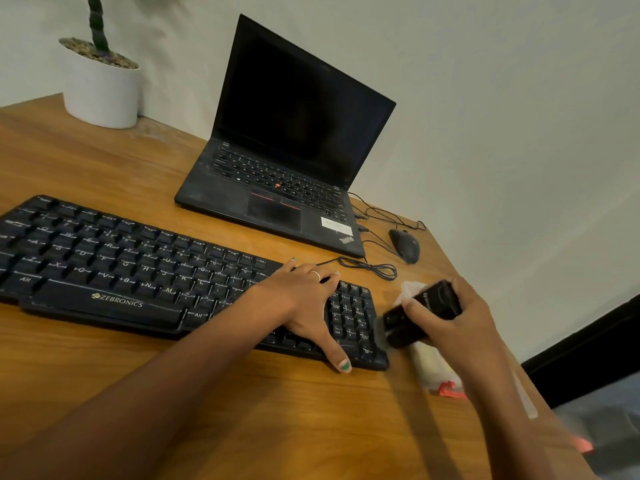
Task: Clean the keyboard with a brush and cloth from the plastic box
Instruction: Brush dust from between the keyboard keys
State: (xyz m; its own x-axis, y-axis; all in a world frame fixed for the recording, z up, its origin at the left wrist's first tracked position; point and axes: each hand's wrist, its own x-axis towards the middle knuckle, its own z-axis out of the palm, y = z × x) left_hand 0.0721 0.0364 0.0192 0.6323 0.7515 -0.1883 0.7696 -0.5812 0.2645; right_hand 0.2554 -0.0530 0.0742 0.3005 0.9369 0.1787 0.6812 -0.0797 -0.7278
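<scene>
Black full-size plastic keyboard [166, 275] lies flat on the wooden worktop [242, 410]. Left hand [304, 299] rests flat, fingers apart, on its right end. Right hand [460, 327], its grip clamped on a black, blurred brush [420, 313], hovers beside the keypad. Risks: the keyboard sliding under strokes; bristles snagging the trailing black cable [367, 268].

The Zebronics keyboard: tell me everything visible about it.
The keyboard is a black, full-size, plastic-looking board with pale key legends and a ZEBRONICS mark below the space bar. It lies flat on the wooden desk, angled, in front of the open laptop. A thin black cable loops from its far edge. The left hand rests open across its right end, beside the number pad. The right hand holds a black brush just off its right edge.
</scene>
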